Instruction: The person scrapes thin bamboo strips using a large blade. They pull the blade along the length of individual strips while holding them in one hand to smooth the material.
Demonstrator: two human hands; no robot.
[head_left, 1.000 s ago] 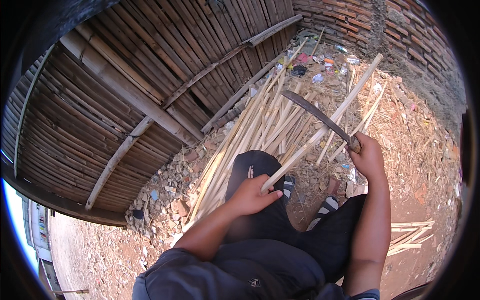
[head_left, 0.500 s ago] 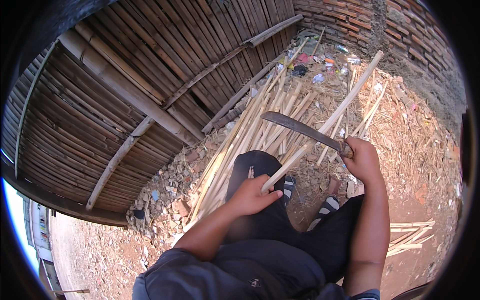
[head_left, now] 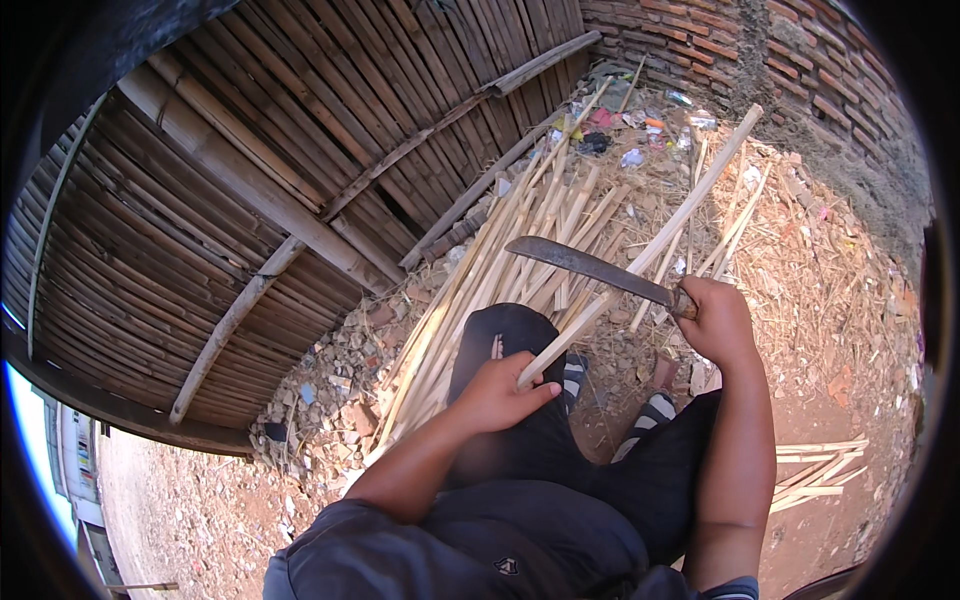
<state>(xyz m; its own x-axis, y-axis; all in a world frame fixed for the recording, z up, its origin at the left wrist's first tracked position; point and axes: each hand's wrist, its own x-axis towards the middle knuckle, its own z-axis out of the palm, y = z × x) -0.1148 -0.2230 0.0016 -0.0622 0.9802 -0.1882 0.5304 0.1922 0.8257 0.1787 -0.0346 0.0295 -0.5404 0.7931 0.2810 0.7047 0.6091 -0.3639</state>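
Observation:
My left hand [head_left: 503,393] is closed round the near end of a long pale bamboo strip [head_left: 690,205], beside my left knee. The strip slants away up to the right. In my right hand [head_left: 715,318] is the handle of a machete [head_left: 590,267]. Its dark, slightly curved blade points left and lies across the strip near mid-length; whether the edge touches the strip, I cannot tell. Beyond my knee a heap of split bamboo strips [head_left: 500,260] lies on the ground.
A slatted bamboo wall [head_left: 300,150] rises at the left, and a brick wall [head_left: 690,40] stands at the far right. Litter [head_left: 630,157] and straw cover the ground ahead. More short strips [head_left: 815,470] lie at the right. My feet wear striped footwear [head_left: 650,415].
The machete has tilted, its tip now lower and slightly farther left. My right hand has shifted slightly left, while my left hand keeps its hold on the strip.

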